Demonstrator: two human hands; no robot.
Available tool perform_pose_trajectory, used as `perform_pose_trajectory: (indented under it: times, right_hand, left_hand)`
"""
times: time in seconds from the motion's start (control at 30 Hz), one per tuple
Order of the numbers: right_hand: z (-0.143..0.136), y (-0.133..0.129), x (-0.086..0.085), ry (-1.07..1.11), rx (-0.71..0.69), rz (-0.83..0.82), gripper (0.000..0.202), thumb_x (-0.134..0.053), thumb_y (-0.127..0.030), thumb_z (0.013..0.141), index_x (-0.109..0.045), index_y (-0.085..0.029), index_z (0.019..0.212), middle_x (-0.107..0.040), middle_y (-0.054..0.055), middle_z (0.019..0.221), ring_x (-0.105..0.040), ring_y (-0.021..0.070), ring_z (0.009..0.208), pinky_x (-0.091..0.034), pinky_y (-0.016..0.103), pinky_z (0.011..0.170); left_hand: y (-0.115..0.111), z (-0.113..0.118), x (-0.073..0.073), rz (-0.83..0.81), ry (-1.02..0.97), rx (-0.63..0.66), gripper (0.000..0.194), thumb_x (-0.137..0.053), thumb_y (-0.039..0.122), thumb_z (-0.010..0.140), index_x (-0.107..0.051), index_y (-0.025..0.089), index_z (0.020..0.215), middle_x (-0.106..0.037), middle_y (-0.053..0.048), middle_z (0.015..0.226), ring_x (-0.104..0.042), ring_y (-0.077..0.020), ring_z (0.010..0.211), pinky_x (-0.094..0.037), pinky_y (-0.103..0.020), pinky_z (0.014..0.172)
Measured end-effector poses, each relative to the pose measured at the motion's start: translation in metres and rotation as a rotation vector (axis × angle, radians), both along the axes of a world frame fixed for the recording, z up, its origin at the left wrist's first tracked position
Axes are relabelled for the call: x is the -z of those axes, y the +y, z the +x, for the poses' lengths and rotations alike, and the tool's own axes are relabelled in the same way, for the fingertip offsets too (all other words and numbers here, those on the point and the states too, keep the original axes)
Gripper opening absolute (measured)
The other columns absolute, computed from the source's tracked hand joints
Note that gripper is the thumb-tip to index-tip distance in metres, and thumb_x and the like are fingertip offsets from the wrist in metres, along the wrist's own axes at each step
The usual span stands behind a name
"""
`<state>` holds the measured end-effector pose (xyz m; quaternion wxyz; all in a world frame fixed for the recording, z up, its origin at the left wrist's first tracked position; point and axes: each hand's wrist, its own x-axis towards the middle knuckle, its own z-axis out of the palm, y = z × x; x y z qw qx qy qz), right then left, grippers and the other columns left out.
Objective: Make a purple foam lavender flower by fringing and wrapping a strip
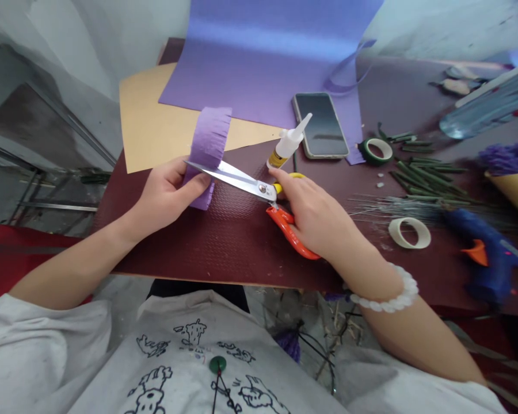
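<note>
while cutting, glue bottle (pixel 287 145) beside scissors (pixel 250 187)

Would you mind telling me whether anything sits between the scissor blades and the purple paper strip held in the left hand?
Nothing visible does. The open blades of the scissors in the right hand already reach the purple paper strip, which the left hand pinches. The glue bottle stands behind, clear of them.

A single head-worn camera looks forward and steeply down from close above the person's own chest, facing toward twelve o'clock across the dark red table (pixel 224 247), with the wall at the top edge and the table's near edge low at six o'clock.
</note>
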<state>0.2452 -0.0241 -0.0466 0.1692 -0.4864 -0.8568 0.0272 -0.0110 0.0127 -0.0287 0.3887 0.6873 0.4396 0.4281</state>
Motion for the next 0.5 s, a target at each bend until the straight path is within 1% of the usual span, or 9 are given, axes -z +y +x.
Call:
perform_pose_trajectory:
  times: [0.1, 0.23, 0.33, 0.4, 0.5]
  right_hand:
    - [0.0010, -0.0002, 0.0006, -0.027, 0.008, -0.002, 0.054, -0.041, -0.031, 0.090, -0.038, -0.006, 0.138, -0.063, 0.019, 0.113, -0.058, 0.0296, 0.106, -0.047, 0.042, 0.087]
    - [0.0007, -0.0018, -0.0001, -0.063, 0.044, 0.022, 0.052, -0.039, -0.032, 0.091, -0.039, -0.009, 0.138, -0.064, 0.017, 0.115, -0.061, 0.0278, 0.100, -0.050, 0.039, 0.078]
    - [0.0000, -0.0024, -0.0007, -0.092, 0.054, 0.043, 0.051, -0.039, -0.033, 0.091, -0.041, -0.008, 0.136, -0.065, 0.016, 0.115, -0.063, 0.0273, 0.094, -0.050, 0.037, 0.071]
    - [-0.0002, -0.0024, -0.0009, -0.108, 0.052, 0.059, 0.051, -0.039, -0.033, 0.091, -0.042, -0.008, 0.135, -0.065, 0.016, 0.115, -0.064, 0.0271, 0.092, -0.050, 0.036, 0.069]
    - [-0.0001, -0.0020, -0.0007, -0.118, 0.046, 0.070, 0.051, -0.038, -0.035, 0.092, -0.042, -0.008, 0.135, -0.065, 0.017, 0.116, -0.064, 0.0267, 0.092, -0.050, 0.036, 0.069]
  left_hand:
    - [0.0018, 0.0001, 0.0032, 0.005, -0.023, 0.026, 0.025, -0.065, 0.040, 0.080, -0.066, 0.016, 0.079, -0.064, 0.000, 0.068, -0.058, -0.0118, 0.063, -0.048, -0.023, 0.056]
    - [0.0053, 0.0002, 0.0061, 0.137, -0.091, 0.081, 0.017, -0.063, 0.031, 0.082, -0.066, 0.015, 0.079, -0.063, 0.001, 0.064, -0.055, -0.0092, 0.058, -0.046, -0.020, 0.051]
    - [0.0066, 0.0003, 0.0059, 0.211, -0.122, 0.095, 0.012, -0.062, 0.024, 0.083, -0.067, 0.014, 0.082, -0.064, 0.001, 0.065, -0.056, -0.0081, 0.058, -0.047, -0.018, 0.052]
    - [0.0067, 0.0002, 0.0053, 0.230, -0.130, 0.103, 0.010, -0.062, 0.022, 0.083, -0.067, 0.014, 0.085, -0.065, 0.001, 0.068, -0.056, -0.0076, 0.059, -0.048, -0.018, 0.055]
    - [0.0063, 0.0000, 0.0048, 0.207, -0.119, 0.119, 0.009, -0.061, 0.020, 0.083, -0.067, 0.014, 0.084, -0.065, 0.001, 0.068, -0.056, -0.0073, 0.060, -0.048, -0.017, 0.056]
